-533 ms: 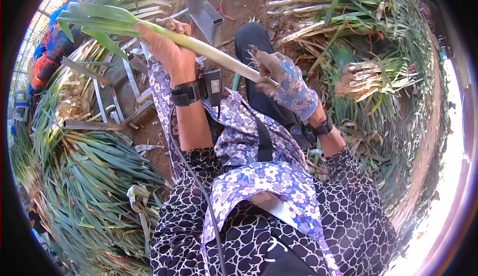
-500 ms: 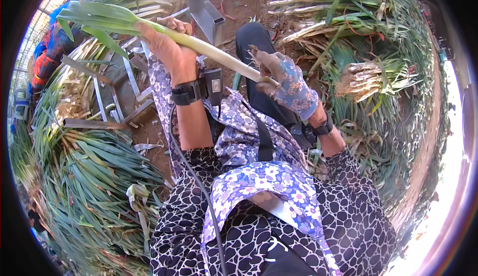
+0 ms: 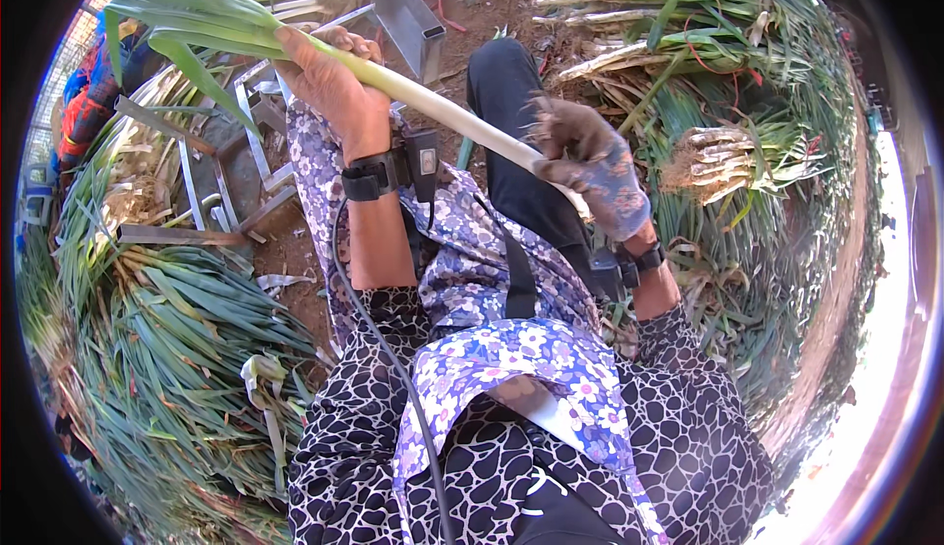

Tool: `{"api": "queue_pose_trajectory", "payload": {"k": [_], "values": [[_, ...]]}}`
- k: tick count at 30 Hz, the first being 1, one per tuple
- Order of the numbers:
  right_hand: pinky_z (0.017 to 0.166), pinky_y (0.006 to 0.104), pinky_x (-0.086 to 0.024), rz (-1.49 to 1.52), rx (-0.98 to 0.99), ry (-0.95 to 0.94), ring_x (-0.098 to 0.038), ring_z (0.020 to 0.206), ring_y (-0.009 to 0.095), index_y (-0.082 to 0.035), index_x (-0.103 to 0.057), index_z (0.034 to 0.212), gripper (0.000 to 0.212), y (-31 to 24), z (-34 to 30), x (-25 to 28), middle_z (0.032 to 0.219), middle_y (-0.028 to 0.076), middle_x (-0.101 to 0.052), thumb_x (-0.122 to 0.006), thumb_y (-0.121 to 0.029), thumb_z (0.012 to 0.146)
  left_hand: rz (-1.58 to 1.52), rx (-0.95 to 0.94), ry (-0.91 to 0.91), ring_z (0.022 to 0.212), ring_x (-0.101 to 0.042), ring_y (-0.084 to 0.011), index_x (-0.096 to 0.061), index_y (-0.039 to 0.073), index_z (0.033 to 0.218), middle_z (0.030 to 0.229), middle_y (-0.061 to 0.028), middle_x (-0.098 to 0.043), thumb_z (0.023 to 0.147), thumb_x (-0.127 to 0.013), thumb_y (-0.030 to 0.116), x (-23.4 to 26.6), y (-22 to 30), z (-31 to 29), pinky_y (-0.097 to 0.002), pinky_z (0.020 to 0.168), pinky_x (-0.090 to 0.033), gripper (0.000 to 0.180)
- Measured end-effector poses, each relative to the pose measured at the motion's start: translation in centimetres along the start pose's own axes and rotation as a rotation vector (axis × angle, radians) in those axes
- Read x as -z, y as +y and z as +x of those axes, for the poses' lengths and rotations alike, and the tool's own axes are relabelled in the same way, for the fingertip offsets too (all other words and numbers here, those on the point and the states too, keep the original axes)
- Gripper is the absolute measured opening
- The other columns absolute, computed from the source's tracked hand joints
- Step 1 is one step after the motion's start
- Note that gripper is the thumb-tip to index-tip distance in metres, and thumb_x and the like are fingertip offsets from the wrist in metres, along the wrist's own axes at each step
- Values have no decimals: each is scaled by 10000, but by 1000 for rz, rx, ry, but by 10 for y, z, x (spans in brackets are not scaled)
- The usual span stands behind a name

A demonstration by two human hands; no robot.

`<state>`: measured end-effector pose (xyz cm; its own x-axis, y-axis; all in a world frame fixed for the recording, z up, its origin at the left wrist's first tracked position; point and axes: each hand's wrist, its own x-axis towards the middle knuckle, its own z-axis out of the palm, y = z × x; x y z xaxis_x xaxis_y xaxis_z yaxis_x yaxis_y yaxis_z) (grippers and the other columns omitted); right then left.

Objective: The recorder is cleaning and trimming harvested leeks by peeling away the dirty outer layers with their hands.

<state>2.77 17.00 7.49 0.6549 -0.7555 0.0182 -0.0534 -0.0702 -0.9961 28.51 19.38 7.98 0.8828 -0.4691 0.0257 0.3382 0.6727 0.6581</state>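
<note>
A long green onion (image 3: 442, 108) lies slantwise across the front of me, its green leaves at the upper left and its white end at the right. My bare left hand (image 3: 339, 88) is closed around it where the green turns pale. At the white end is my right hand (image 3: 595, 167), in a soiled blue flowered glove. Its fingers are curled, with the thumb over the stalk, and the tip of the onion shows below them. Thin brown strands, perhaps roots, stick out by the right fingertips, which are slightly blurred.
Bunched green onions (image 3: 728, 162) lie in heaps at the right. A large pile of green onions (image 3: 187, 348) fills the left side. Metal frame pieces (image 3: 182, 235) stand at the left, and a metal bar stool part (image 3: 408, 24) is ahead on the brown ground.
My right hand has slid outward along the onion to the right, and more of the white end shows below it. My left hand keeps its hold, hardly moved.
</note>
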Motion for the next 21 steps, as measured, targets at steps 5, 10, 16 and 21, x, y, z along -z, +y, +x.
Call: {"api": "queue_pose_trajectory", "payload": {"k": [5, 10, 16, 21], "values": [[719, 220, -494, 598, 158, 175, -573, 800, 100, -56, -481, 1272, 545, 25, -25, 46, 880, 18, -578, -625, 28, 753, 24, -53, 4, 504, -475, -110, -331, 182, 1203, 603, -18, -464, 833, -631, 488, 0, -3, 5, -253, 455, -398, 566], [719, 236, -516, 434, 90, 614, -590, 802, 129, -39, -463, 1283, 537, 9, -76, 79, 905, 26, -582, -629, 8, 774, 35, -68, 39, 497, -463, -111, -339, 180, 1179, 602, -22, -463, 847, -611, 491, 12, -2, 11, -261, 453, -392, 530], [747, 264, -506, -837, -324, 665, -595, 863, 149, -81, -429, 1337, 683, 82, -156, 177, 892, 32, -594, -712, -56, 716, -155, 99, -249, 530, -429, -156, -451, 112, 849, 597, -26, -422, 873, -416, 627, 16, 1, 20, -287, 479, -337, 516], [781, 249, -465, -533, -152, 439, -511, 824, 133, -74, -437, 1334, 765, -3, -84, 60, 1049, 53, -549, -736, 28, 637, -296, 204, -406, 539, -363, -141, -483, 94, 836, 617, -14, -380, 841, -411, 672, 20, 2, 25, -274, 481, -297, 583]]}}
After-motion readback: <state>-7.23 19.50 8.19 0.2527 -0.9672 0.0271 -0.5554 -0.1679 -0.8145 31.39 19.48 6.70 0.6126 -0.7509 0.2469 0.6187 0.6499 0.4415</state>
